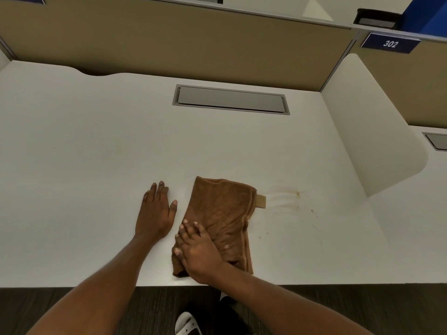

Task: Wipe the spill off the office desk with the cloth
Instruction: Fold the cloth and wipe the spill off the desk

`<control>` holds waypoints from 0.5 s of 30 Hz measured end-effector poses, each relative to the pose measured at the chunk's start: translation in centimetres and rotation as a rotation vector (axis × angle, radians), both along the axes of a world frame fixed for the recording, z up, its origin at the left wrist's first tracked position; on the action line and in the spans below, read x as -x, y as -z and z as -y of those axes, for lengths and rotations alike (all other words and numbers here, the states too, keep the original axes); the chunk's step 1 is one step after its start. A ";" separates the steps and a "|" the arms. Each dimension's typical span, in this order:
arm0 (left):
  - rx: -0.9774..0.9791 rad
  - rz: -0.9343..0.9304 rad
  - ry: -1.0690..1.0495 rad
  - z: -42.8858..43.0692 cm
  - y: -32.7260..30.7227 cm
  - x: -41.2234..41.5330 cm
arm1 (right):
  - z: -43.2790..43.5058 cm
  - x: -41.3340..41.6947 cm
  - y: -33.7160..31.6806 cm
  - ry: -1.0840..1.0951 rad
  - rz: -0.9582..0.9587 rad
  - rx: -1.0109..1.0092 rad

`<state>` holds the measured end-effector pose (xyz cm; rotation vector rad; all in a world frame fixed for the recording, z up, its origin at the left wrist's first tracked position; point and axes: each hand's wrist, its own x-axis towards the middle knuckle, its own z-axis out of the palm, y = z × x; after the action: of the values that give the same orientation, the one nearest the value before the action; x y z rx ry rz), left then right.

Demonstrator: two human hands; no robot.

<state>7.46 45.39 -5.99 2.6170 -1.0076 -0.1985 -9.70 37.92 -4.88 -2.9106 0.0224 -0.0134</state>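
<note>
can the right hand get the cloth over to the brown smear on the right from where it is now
Probably yes. The right hand already presses on the brown cloth, and the brown smear lies just past the cloth's tag edge. The white desk between them is bare; the left hand rests on the other side.

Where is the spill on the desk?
In the head view, the spill streaks the white desk right of the brown cloth, beside its tag, with specks trailing toward the desk's front edge.
</note>
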 end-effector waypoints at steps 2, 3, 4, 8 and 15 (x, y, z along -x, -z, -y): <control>0.005 0.000 0.000 0.0 -0.1 0.1 | 0.2 0.4 0.1 -0.070 -0.021 0.068; 0.009 0.001 0.001 0.0 -0.1 0.1 | 0.4 0.8 0.1 -0.113 -0.030 0.100; 0.014 0.001 0.000 0.0 -0.2 0.1 | 0.7 1.1 0.2 -0.156 -0.037 0.136; 0.021 -0.001 0.000 0.0 -0.1 0.1 | 1.9 2.7 0.4 -0.275 -0.071 0.237; 0.023 0.003 0.000 -0.1 0.1 0.1 | 4.4 5.5 0.2 -0.374 -0.128 0.289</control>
<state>7.40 45.52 -6.06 2.5973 -1.0044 -0.1813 -15.19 33.53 -5.04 -3.1449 -0.5446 0.2520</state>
